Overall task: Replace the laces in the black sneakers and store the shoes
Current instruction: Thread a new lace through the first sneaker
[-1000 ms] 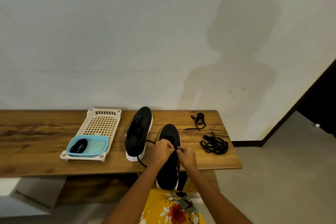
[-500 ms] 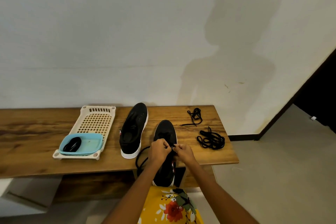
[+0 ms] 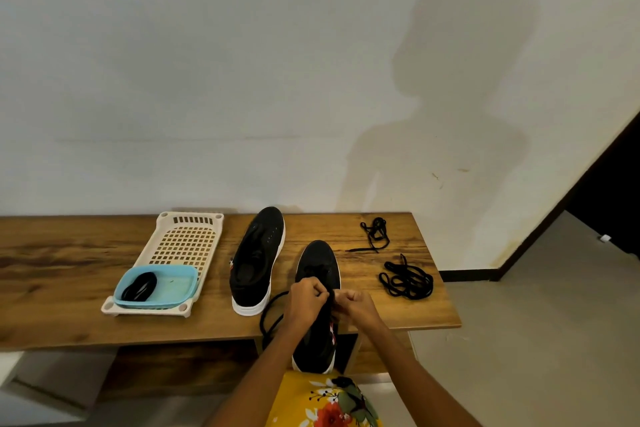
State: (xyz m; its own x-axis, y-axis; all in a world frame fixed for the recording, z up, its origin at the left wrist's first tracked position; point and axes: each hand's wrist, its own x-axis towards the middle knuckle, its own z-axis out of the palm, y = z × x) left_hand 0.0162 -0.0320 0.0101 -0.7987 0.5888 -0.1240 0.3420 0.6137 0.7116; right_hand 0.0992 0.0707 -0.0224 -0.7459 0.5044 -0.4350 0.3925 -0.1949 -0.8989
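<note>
Hands meet over the near shoe [image 3: 317,288], which lies at the bench's [image 3: 69,308] front edge with its heel hanging past it. Left hand [image 3: 306,298] and right hand [image 3: 356,302] each have fingers curled tight, pinching the lace [image 3: 272,314] at the shoe's eyelets; a loop of it trails off the front edge. Second shoe [image 3: 258,260] lies just left, mid-bench. Two loose lace piles [image 3: 407,279] sit near the right edge, well apart from a tray [image 3: 187,239] holding a blue dish [image 3: 173,286].
</note>
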